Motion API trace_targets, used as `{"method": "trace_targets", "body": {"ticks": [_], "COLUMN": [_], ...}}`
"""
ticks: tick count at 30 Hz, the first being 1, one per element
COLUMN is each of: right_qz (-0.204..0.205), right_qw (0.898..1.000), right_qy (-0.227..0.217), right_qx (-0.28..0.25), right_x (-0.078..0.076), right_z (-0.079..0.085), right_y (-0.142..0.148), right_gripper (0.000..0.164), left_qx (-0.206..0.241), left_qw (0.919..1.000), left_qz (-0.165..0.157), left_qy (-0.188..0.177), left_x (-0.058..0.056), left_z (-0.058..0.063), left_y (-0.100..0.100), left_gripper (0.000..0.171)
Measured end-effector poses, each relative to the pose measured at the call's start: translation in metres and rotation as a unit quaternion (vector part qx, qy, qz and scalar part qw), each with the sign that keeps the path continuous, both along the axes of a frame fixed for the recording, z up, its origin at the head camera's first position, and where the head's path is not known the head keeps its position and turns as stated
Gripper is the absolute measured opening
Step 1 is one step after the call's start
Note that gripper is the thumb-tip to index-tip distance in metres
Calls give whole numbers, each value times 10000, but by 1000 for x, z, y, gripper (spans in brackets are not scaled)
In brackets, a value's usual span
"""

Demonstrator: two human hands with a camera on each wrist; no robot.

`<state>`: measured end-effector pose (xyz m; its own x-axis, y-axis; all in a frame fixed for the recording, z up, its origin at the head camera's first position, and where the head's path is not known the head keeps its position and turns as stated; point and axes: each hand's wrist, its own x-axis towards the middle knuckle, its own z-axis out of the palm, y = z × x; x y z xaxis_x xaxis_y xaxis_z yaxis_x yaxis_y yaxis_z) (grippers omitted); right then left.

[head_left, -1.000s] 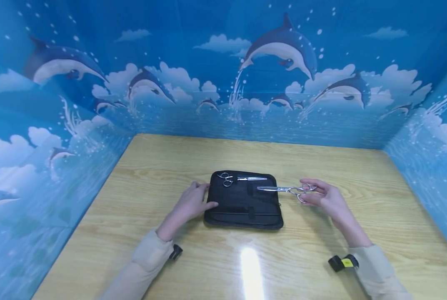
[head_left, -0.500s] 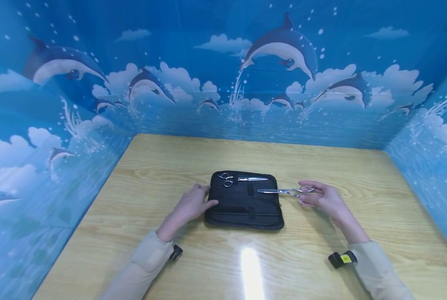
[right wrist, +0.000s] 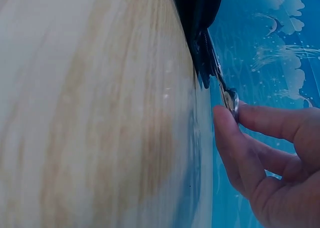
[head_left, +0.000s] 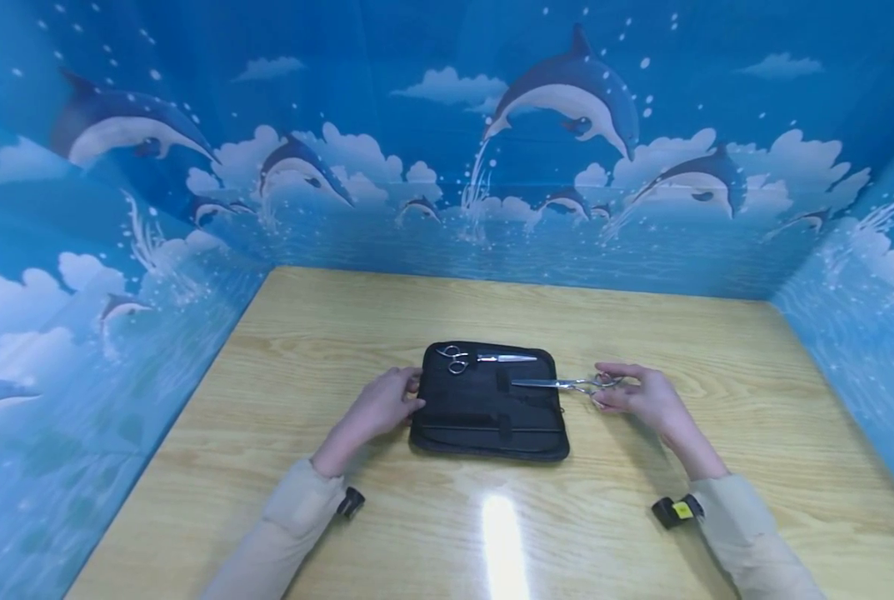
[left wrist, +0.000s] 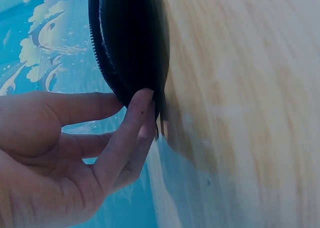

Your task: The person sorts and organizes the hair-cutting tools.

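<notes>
A flat black zip case (head_left: 461, 396) lies unfolded on the table, and one pair of silver scissors (head_left: 505, 358) is tucked under a strap near its far edge. My left hand (head_left: 381, 407) pinches the case's left edge; in the left wrist view the thumb and fingers (left wrist: 141, 100) meet at the zipped rim (left wrist: 102, 62). By its finger loops, my right hand (head_left: 645, 402) holds a second pair of silver scissors (head_left: 566, 384), blades pointing left over the right part of the case. From the right wrist view, the handle (right wrist: 231, 102) sits between thumb and fingertips.
The light wood table (head_left: 327, 325) meets a blue dolphin-print backdrop (head_left: 432, 225) at its back and sides. Elastic straps (head_left: 503, 427) cross the case. Black bands (head_left: 351, 503) sit at both sleeve cuffs.
The right hand has shifted slightly left and down with the scissors, whose blades now lie a little lower over the case. The left thumb has drawn back toward the case's edge.
</notes>
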<state>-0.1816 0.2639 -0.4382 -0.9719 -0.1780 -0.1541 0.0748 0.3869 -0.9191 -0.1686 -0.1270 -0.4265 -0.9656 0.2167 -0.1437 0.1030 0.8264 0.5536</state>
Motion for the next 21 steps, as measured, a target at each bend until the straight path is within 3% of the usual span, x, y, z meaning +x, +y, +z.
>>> {"method": "trace_targets", "body": {"ticks": [4, 11, 21], "right_qz": [-42, -123, -202], "right_qw": [9997, 9863, 9845], "right_qy": [11, 395, 384], "right_qx": [232, 1600, 1699], "right_x": [0, -2, -10], "right_z": [0, 5, 6], "right_y": [-2, -9, -17], "right_gripper": [59, 55, 53], "left_qx": [90, 144, 201], "left_qw": [9999, 9996, 9996], "left_qz": [29, 85, 68], "left_qy": [-133, -218, -172], "left_x": [0, -1, -2], "left_z": [0, 1, -1], "left_y": [-1, -1, -1], "left_gripper": [57, 58, 57]}}
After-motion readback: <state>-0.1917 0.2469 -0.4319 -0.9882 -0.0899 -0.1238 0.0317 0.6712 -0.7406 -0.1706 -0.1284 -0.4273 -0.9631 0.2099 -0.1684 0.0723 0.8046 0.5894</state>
